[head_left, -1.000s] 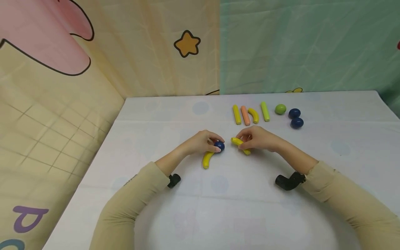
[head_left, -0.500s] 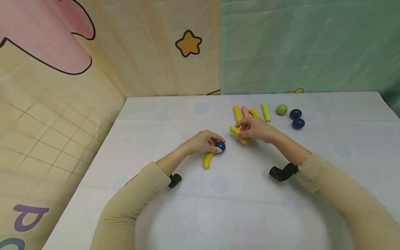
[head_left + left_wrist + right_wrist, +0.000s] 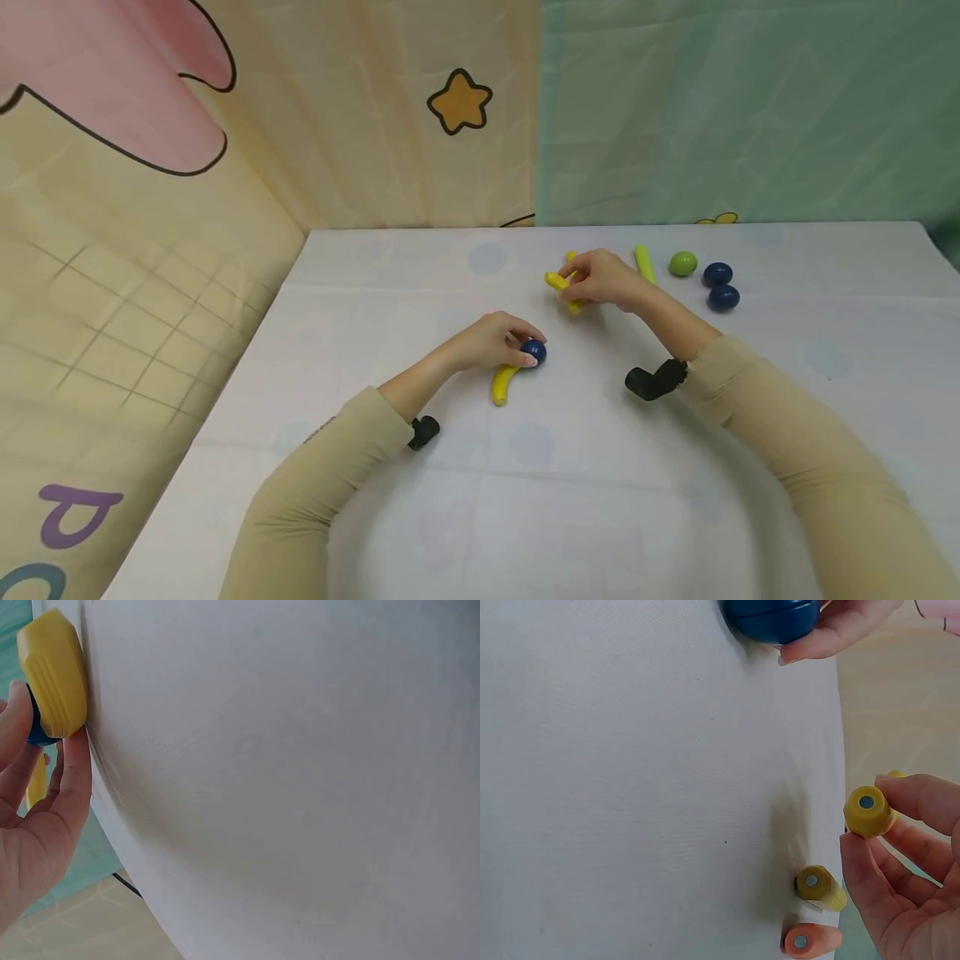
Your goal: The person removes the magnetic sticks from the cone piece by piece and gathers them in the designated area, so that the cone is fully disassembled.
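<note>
My left hand (image 3: 487,342) pinches a dark blue ball (image 3: 534,352) at the middle of the table. A curved yellow stick (image 3: 502,387) adjoins the ball's near side and also shows up close in the left wrist view. Toward the back of the table, my right hand (image 3: 606,279) holds a yellow stick (image 3: 868,812) between thumb and fingers, raised off the surface. A round grey metallic disc is set in its end. Close by lie another yellow stick (image 3: 821,889) and an orange stick (image 3: 814,941), the latter hidden behind the right hand in the head view.
Right of my right hand lies a light green stick (image 3: 645,264). Beyond it are a green ball (image 3: 683,263) and two dark blue balls, one farther back (image 3: 717,273). The white table (image 3: 540,500) ends at a patterned curtain (image 3: 360,117).
My right hand has carried the yellow stick away toward the back row, covering the orange and curved yellow sticks there. The left hand keeps its hold on the blue ball in place.
</note>
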A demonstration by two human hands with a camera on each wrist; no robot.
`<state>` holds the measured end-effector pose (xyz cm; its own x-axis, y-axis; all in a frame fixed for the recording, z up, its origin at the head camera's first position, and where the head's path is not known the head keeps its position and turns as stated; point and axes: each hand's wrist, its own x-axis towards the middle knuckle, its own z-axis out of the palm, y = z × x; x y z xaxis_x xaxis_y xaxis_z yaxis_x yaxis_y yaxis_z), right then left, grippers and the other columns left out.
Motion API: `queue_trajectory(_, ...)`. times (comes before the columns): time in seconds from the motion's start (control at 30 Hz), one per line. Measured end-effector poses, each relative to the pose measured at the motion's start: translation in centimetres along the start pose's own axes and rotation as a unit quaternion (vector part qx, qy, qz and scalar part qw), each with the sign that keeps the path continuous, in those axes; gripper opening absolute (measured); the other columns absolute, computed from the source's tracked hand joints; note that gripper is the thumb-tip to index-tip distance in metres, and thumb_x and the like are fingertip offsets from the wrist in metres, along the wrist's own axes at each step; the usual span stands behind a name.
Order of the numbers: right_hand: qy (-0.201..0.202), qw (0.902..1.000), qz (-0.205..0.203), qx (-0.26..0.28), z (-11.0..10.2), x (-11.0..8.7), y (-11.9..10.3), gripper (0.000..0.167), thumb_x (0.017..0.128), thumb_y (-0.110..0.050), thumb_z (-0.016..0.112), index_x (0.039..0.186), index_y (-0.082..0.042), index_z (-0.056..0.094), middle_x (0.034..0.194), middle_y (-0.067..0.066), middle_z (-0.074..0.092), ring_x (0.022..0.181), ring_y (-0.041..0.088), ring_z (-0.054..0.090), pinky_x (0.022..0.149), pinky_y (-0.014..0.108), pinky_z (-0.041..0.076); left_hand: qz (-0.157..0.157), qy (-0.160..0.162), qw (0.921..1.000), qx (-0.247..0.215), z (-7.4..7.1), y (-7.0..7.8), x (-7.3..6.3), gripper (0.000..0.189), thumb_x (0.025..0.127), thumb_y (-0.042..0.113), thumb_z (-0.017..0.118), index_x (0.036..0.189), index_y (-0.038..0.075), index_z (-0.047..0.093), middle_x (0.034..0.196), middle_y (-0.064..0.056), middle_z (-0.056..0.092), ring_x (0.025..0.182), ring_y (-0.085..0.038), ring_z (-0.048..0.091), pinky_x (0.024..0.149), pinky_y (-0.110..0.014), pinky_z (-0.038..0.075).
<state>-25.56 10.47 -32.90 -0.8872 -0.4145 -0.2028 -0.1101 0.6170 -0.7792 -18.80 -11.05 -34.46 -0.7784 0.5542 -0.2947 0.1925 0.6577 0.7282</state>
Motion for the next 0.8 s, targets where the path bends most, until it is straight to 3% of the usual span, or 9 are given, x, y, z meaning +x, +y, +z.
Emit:
queue_trajectory(0.2,0.003,0.9998,0.021,-0.003,-0.2,1.5,-0.2,0.036,0.085,-0.015,0.068,0.118,-0.003,0.060,0.086,0.011,0.052,0.056,0.019,0.043,0.043,0.023,0.034,0.007,-0.002,1.0000,0.005,-0.1,0.1,0.1,0.033,0.084,0.016,0.070,0.116,0.011,0.066,0.107,-0.005,0.062,0.088,-0.016,0.055,0.078,-0.022,0.044)
queue_trajectory(0.37,0.013,0.9990,0.040,-0.015,-0.2,2.5,-0.5,0.037,0.084,-0.020,0.069,0.118,-0.007,0.060,0.092,0.012,0.053,0.054,0.023,0.046,0.040,0.026,0.039,0.007,-0.002,0.9999,0.009,0.0,0.2,0.1,0.033,0.084,0.016,0.070,0.116,0.010,0.066,0.106,-0.005,0.062,0.087,-0.016,0.054,0.077,-0.022,0.044)
queue_trajectory(0.53,0.028,0.9983,0.047,-0.021,0.2,3.4,-0.7,0.038,0.084,-0.021,0.069,0.118,-0.007,0.060,0.096,0.013,0.054,0.065,0.023,0.052,0.050,0.030,0.046,0.000,0.000,0.9999,0.013,0.0,0.2,0.1,0.033,0.084,0.016,0.070,0.117,0.011,0.066,0.104,-0.004,0.062,0.087,-0.016,0.054,0.077,-0.022,0.043)
queue_trajectory(0.67,0.036,0.9976,0.058,-0.013,0.6,4.0,-0.8,0.039,0.084,-0.021,0.069,0.119,-0.007,0.060,0.099,0.012,0.054,0.074,0.022,0.052,0.059,0.030,0.045,0.000,0.000,0.9999,0.011,0.0,0.2,0.0,0.033,0.084,0.016,0.070,0.117,0.011,0.066,0.103,-0.004,0.061,0.086,-0.016,0.054,0.076,-0.021,0.043)
queue_trajectory(0.8,0.047,0.9967,0.052,-0.042,0.9,4.7,-0.9,0.039,0.084,-0.019,0.069,0.119,-0.005,0.060,0.099,0.013,0.056,0.076,0.023,0.052,0.062,0.029,0.044,0.003,0.000,1.0000,0.008,0.0,0.1,0.1,0.034,0.084,0.016,0.071,0.117,0.011,0.066,0.103,-0.005,0.061,0.085,-0.016,0.055,0.075,-0.021,0.043)
